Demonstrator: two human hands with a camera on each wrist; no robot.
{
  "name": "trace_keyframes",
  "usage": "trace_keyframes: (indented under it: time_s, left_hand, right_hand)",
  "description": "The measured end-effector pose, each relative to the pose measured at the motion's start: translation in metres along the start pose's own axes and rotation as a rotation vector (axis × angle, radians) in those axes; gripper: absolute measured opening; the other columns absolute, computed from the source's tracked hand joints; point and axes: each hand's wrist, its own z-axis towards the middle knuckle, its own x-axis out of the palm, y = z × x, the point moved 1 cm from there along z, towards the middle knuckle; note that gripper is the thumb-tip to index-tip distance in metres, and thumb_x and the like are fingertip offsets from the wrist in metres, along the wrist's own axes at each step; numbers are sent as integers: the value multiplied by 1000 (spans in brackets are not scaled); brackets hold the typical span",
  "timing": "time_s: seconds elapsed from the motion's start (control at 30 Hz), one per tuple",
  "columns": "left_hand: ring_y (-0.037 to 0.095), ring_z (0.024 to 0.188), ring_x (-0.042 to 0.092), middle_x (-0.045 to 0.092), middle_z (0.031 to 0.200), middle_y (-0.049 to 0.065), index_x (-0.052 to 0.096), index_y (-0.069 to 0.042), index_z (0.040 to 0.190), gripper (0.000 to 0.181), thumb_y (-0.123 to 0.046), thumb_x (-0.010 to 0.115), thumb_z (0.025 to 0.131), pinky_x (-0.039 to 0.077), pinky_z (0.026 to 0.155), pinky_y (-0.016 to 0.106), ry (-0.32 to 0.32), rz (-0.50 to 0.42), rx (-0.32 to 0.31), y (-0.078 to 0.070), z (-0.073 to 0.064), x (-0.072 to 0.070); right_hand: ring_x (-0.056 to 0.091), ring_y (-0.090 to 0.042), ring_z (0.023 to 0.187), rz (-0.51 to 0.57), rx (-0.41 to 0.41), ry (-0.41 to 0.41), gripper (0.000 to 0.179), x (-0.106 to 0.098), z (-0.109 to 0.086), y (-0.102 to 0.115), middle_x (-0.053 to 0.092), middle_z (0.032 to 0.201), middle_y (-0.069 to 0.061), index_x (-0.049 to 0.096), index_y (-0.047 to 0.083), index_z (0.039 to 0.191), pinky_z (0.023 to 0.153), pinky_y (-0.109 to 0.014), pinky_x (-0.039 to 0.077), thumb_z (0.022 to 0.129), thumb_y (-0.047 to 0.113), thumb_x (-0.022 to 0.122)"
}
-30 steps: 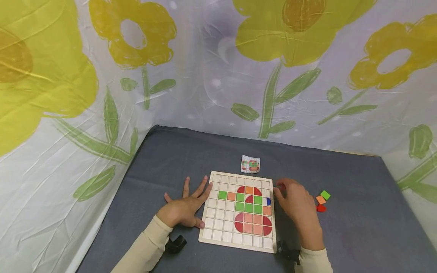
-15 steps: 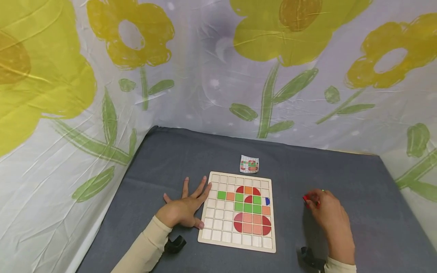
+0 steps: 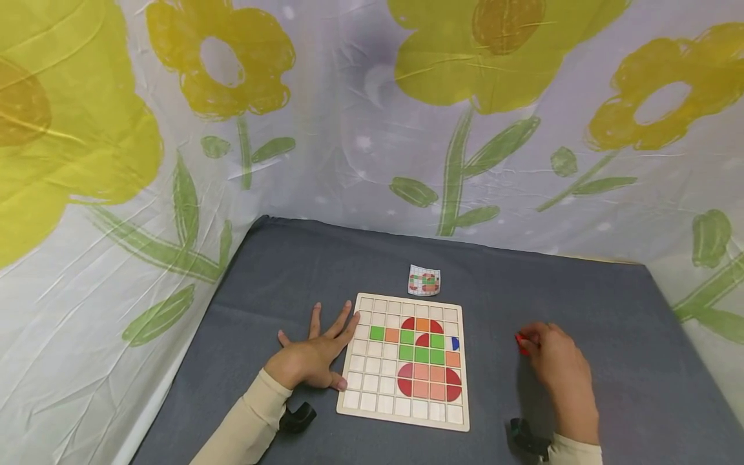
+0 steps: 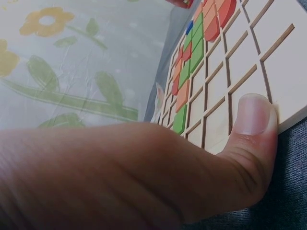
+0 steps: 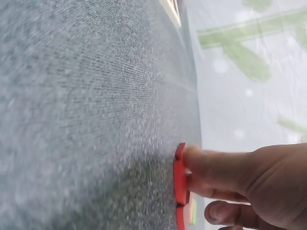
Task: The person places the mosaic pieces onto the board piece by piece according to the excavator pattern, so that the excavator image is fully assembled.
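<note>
My left hand (image 3: 310, 358) lies with spread fingers at the left side of a wooden grid board (image 3: 372, 402). Its thumb (image 4: 254, 120) rests on the board's edge. Inlaid on the board are green squares (image 3: 422, 353), orange squares (image 3: 437, 373), red rounded pieces (image 3: 405, 379) and one blue piece (image 3: 455, 343). Off to the right, my right hand (image 3: 560, 368) pinches a small red piece (image 5: 179, 179) at the dark cloth with its fingertips. More red shows against it, and a bit of orange and green lies behind the fingers, mostly hidden.
A small printed card (image 3: 424, 280) with a coloured grid pattern lies behind the board. Dark cloth (image 3: 494, 290) covers the table, and a flower-printed curtain (image 3: 349, 129) rises along its back and left. A black wrist strap mount (image 3: 298, 418) sits under the left wrist.
My right hand has gone from the board's right edge to the loose pieces farther right, and its fingers have drawn in on a red one. My left hand stays in place.
</note>
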Motion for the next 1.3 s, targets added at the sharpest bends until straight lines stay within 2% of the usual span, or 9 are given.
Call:
trace_keyframes:
  time_s: [0.3, 0.5, 0.6, 0.7, 0.83, 0.9, 1.1, 1.2, 1.3]
  left_hand:
    - [45, 158, -24, -12, 178, -10, 7, -33, 172, 127, -37, 93, 79, -3, 92, 99, -11, -1, 11, 1, 1, 2]
    - [45, 158, -24, -12, 178, -9, 8, -33, 172, 127, -37, 93, 78, -3, 92, 99, -13, 2, 8, 1, 0, 1]
    - [44, 158, -24, -12, 178, -9, 7, -33, 172, 127, -37, 93, 79, -2, 92, 99, -11, 5, 3, 1, 0, 1]
    - [44, 158, -25, -13, 178, -9, 7, -33, 172, 127, -38, 93, 79, -2, 93, 99, -8, 6, 4, 1, 0, 1]
    - [44, 158, -24, -12, 178, -10, 7, -34, 172, 127, -38, 93, 79, -2, 93, 99, -8, 7, 6, 1, 1, 2]
    - [44, 158, -24, -12, 178, -10, 7, -34, 172, 127, -38, 93, 79, -2, 93, 99, -7, 6, 7, 1, 0, 2]
    - [43, 158, -25, -13, 178, -10, 6, -34, 172, 128, -37, 93, 79, -3, 93, 98, -6, 1, -2, 1, 0, 2]
    - [43, 158, -26, -13, 177, -10, 6, -34, 172, 128, -37, 93, 79, -3, 93, 98, -6, -1, -6, 1, 0, 1]
    - [44, 158, -26, -14, 177, -10, 6, -34, 172, 127, -38, 93, 79, -2, 93, 99, -6, 0, 0, 1, 1, 2]
  right_hand:
    - [62, -25, 67, -6, 84, 35, 27, 0, 5, 3, 68, 80, -8, 72, 7, 96, 56, -48, 49, 100, 33, 75]
    - [68, -26, 83, 40, -68, 89, 24, -4, 5, 4, 70, 95, -6, 73, 5, 116, 71, -54, 55, 97, 18, 79]
    - [68, -27, 86, 53, -119, 120, 23, -4, 6, 4, 69, 94, -3, 73, 6, 113, 75, -55, 55, 93, 12, 81]
    - [68, -25, 82, 47, -71, 152, 22, -2, 7, 6, 71, 90, -3, 70, 5, 105, 74, -54, 55, 93, 17, 83]
    - [64, -21, 75, 29, 39, 171, 37, 0, 8, 9, 71, 84, -2, 67, 5, 99, 68, -47, 53, 93, 37, 84]
    - [64, -23, 78, 28, 51, 173, 44, 2, 8, 9, 70, 87, -5, 67, 3, 102, 70, -49, 54, 91, 42, 84]
    - [62, -27, 86, 58, -91, 187, 46, 3, 8, 7, 63, 95, -8, 69, 0, 120, 80, -54, 54, 87, 25, 89]
    - [59, -23, 83, 66, -144, 182, 37, 1, 8, 8, 60, 92, -5, 70, 3, 117, 76, -48, 51, 87, 17, 88]
    - [60, -22, 83, 68, -125, 189, 30, 0, 9, 10, 63, 92, -5, 70, 4, 110, 75, -47, 52, 88, 16, 88]
